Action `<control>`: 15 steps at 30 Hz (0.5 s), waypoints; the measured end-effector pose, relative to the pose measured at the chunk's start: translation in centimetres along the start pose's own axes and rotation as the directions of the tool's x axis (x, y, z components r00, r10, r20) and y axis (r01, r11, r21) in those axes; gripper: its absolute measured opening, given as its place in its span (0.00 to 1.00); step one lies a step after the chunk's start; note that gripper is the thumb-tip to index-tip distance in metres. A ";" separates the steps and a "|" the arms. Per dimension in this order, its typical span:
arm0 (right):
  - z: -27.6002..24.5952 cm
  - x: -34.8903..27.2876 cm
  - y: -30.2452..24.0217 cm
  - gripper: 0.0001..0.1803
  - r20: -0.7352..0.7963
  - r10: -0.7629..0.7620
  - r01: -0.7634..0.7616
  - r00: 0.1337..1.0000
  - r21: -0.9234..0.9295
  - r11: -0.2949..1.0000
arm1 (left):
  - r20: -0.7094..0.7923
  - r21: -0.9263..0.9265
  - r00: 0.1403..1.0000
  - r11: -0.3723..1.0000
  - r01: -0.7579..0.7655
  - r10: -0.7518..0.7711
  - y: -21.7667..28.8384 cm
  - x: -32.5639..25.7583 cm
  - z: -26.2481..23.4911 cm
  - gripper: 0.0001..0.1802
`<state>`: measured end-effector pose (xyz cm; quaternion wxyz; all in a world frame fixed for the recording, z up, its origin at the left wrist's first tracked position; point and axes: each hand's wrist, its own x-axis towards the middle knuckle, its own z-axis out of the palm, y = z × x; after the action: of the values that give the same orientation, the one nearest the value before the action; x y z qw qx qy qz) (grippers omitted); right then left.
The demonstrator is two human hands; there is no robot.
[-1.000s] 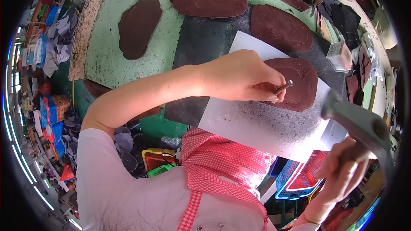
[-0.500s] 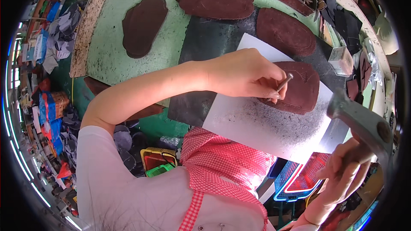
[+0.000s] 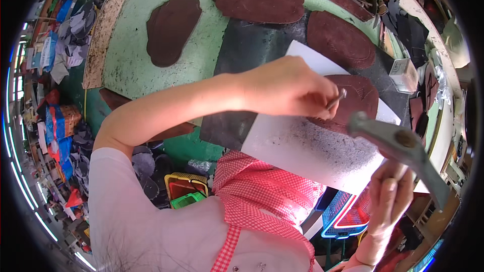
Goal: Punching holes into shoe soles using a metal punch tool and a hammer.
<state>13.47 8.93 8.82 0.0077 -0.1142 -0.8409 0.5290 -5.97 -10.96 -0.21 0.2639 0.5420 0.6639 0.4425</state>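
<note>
My left hand (image 3: 295, 88) is closed around a thin metal punch (image 3: 337, 99); its working tip is hidden by the fingers. Under it lies a dark brown, rounded leather piece (image 3: 359, 95) with a line of marks near its edge. The leather rests on a white board (image 3: 297, 136) speckled with dark grit. To the right, my right hand (image 3: 389, 199) grips a hammer (image 3: 401, 138) by its handle. The hammer's grey metal head hangs above the board's right part, apart from the punch.
More brown leather pieces (image 3: 259, 0) lie at the back on the green table (image 3: 123, 45) and a black mat (image 3: 237, 50). A tool tray (image 3: 348, 1) and a small white box (image 3: 403, 75) stand at the right. Plastic baskets (image 3: 335, 221) sit below the table edge.
My right hand has brought the hammer left, closer to the punch. My left hand stays at the same spot on the leather, still gripping the punch.
</note>
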 end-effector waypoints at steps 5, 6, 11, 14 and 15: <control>-0.5 0.0 -0.5 0.27 -0.091 -0.054 0.065 0.994 0.126 0.990 | 0.044 -0.200 0.998 0.978 0.062 -0.054 -0.5 0.0 -0.4 0.06; -0.5 -0.2 -0.6 0.26 -0.096 -0.053 0.061 0.994 0.085 0.994 | 0.046 -0.146 0.999 0.989 0.034 -0.027 -0.5 0.0 -0.3 0.06; -0.4 -0.3 -0.6 0.24 0.020 -0.072 0.074 0.997 -0.192 0.979 | 0.036 0.213 0.996 0.973 -0.086 0.080 0.8 -0.4 -0.1 0.06; 0.6 1.0 0.1 0.27 0.110 -0.029 0.039 0.993 -0.088 0.995 | 0.071 0.225 0.997 0.974 -0.011 -0.005 0.5 -0.8 -0.3 0.05; 0.4 0.7 1.1 0.28 0.067 -0.058 0.062 0.996 -0.054 0.997 | 0.000 -0.076 0.996 0.993 0.085 -0.085 -0.3 -0.8 -0.1 0.05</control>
<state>12.89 9.19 7.55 -0.0074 -0.0717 -0.8581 0.5084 -5.99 -11.73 -0.50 0.3019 0.5021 0.6695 0.4567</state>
